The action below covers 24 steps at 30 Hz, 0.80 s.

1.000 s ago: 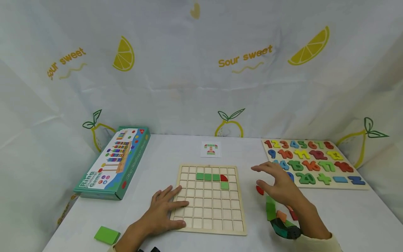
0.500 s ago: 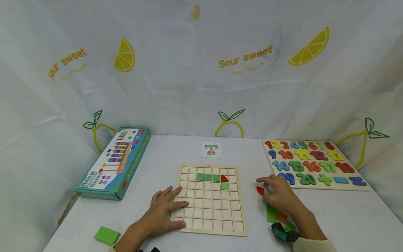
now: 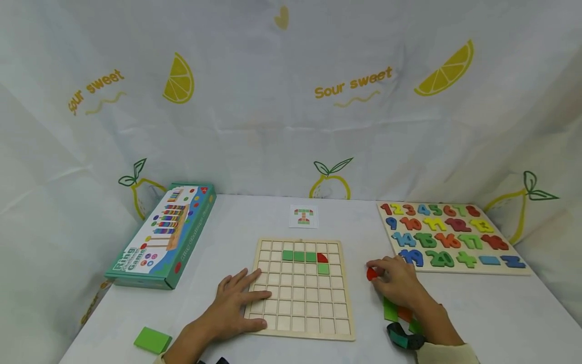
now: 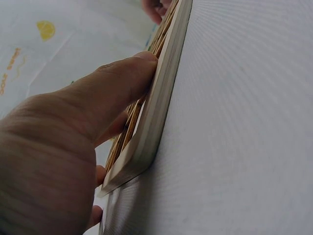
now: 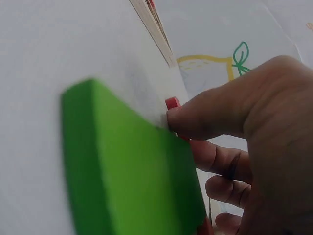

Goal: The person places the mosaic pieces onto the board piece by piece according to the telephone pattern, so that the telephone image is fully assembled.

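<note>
My left hand [image 3: 234,306] rests with spread, straight fingers on the left edge of a wooden grid board [image 3: 300,322]; its thumb [image 4: 117,83] presses the rim in the left wrist view. Several green square tiles [image 3: 298,256] and a red quarter-round tile [image 3: 322,258] sit in the grid's upper cells. Right of the board, my right hand [image 3: 399,282] pinches another red quarter-round tile [image 3: 371,274] between thumb and fingers, at the table surface. Below that hand lie green tiles [image 3: 390,309] and an orange tile [image 3: 404,314], partly hidden; a green tile [image 5: 142,171] looms close in the right wrist view.
A small pattern card [image 3: 303,216] lies behind the board. A wooden number puzzle [image 3: 454,237] is at the right, a game box [image 3: 163,237] at the left. One green block [image 3: 152,340] lies near the front left. A printed white cloth [image 3: 254,126] hangs behind.
My right hand has come down from above the table and closed its thumb and fingers on the red quarter-round tile. The left hand stays on the board.
</note>
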Tool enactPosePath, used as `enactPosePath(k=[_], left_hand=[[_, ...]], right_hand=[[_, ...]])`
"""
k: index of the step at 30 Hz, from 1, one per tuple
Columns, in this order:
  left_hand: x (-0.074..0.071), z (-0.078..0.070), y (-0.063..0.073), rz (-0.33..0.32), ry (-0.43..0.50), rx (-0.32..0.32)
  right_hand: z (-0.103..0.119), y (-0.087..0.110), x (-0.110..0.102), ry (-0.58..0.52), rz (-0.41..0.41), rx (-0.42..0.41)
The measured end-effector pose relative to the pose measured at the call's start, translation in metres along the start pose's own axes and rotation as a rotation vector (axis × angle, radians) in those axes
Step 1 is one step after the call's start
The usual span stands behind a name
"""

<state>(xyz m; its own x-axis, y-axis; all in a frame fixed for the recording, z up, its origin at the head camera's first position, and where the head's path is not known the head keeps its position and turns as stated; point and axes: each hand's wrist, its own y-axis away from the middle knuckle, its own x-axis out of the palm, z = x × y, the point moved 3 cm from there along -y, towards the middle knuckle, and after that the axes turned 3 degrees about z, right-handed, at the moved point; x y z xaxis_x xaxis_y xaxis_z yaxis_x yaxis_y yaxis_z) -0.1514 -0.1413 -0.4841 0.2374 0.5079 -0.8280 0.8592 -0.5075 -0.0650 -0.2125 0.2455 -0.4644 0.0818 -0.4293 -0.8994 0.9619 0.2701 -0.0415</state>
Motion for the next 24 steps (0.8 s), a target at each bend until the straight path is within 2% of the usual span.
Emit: enactPosePath(k=[8, 14, 18, 24], left_hand=[[0.0, 0.0, 0.001, -0.004, 0.006, -0.001], [-0.001, 0.0, 0.001, -0.003, 0.01, -0.002], [-0.001, 0.001, 0.001, 0.001, 0.018, 0.0], [0.001, 0.001, 0.001, 0.003, 0.026, 0.006]], right_hand=[[0.0, 0.0, 0.0, 0.002, -0.02, -0.022], [0.003, 0.003, -0.006, -0.089, -0.014, 0.035], [0.009, 0.006, -0.016, -0.141, -0.066, 0.022], [0.023, 0.008, -0.032, -0.167, -0.186, -0.032]])
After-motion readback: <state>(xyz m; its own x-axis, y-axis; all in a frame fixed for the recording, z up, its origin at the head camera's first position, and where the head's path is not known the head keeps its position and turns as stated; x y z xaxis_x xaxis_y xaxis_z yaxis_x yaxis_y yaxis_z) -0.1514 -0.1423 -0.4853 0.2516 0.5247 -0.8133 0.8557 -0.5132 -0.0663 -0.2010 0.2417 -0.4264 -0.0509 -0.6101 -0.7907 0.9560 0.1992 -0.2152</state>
